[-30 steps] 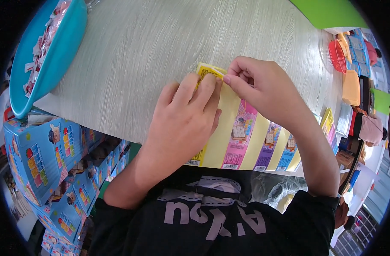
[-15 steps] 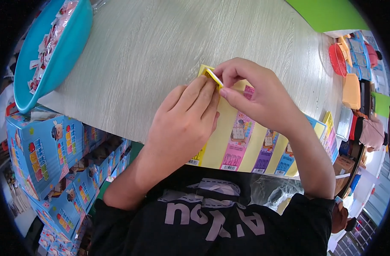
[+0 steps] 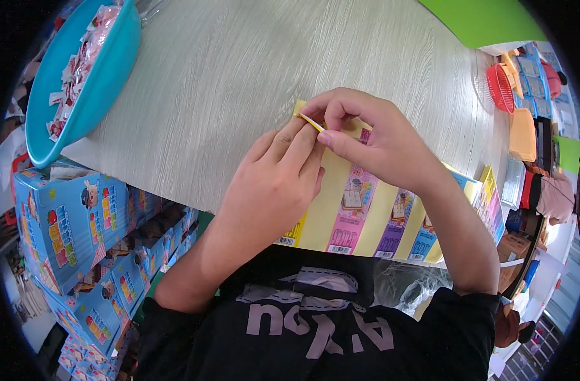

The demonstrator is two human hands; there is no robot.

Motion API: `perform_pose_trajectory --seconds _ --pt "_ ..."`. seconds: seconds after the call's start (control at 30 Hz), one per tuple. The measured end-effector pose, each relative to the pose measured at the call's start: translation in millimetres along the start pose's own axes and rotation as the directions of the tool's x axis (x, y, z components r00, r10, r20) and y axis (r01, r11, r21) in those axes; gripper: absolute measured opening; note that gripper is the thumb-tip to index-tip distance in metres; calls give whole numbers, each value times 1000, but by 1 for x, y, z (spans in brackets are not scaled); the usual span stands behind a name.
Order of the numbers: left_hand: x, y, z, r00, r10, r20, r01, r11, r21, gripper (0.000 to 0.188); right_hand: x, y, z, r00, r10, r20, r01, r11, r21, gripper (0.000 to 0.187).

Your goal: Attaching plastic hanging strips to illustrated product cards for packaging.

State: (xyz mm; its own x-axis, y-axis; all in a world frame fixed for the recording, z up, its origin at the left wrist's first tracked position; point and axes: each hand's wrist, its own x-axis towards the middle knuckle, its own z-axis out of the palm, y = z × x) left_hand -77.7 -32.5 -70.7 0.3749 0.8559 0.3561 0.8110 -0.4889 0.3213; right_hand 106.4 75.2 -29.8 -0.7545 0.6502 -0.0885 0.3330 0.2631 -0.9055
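A pale yellow backing sheet [image 3: 320, 213] lies near the table's front edge, carrying a pink label strip [image 3: 347, 219], a purple label strip [image 3: 391, 225] and a blue label strip [image 3: 422, 241]. My left hand [image 3: 271, 181] rests on the sheet's left part with fingers stretched flat, covering most of a yellow label strip [image 3: 292, 233]. Between the thumb and forefinger of my right hand [image 3: 372, 130] is the far end of that yellow strip, lifted and folded back so its white underside shows. The fingertips of both hands nearly meet there.
A turquoise basin [image 3: 122, 76] with small wrapped packets stands at the far left. Blue printed boxes [image 3: 71, 228] are stacked below it. Another printed sheet [image 3: 488, 190] lies at the right, and a clear plastic bag [image 3: 401, 286] hangs by my lap. A red basket [image 3: 500, 87] is farther right.
My right hand has drawn the lifted end of the yellow strip a little toward me and to the left, over my left fingertips. My left hand stays flat in nearly the same place.
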Motion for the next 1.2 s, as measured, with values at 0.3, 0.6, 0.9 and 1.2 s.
perform_pose_trajectory --seconds 0.3,0.6,0.9,1.2 --pt "-4 3 -7 999 34 -25 -32 997 76 29 -4 2 -6 1000 14 22 -16 998 66 14" --pt "-3 -3 2 980 -165 -114 153 983 -106 18 -29 -1 -13 973 -226 46 225 884 -409 15" --pt "3 3 -9 996 -51 -70 56 996 71 28 -72 -12 12 938 -342 56 279 650 -707 31" --pt "5 0 -5 997 -34 -74 37 999 29 19 -126 -1 -23 908 -335 -253 4 610 -792 37"
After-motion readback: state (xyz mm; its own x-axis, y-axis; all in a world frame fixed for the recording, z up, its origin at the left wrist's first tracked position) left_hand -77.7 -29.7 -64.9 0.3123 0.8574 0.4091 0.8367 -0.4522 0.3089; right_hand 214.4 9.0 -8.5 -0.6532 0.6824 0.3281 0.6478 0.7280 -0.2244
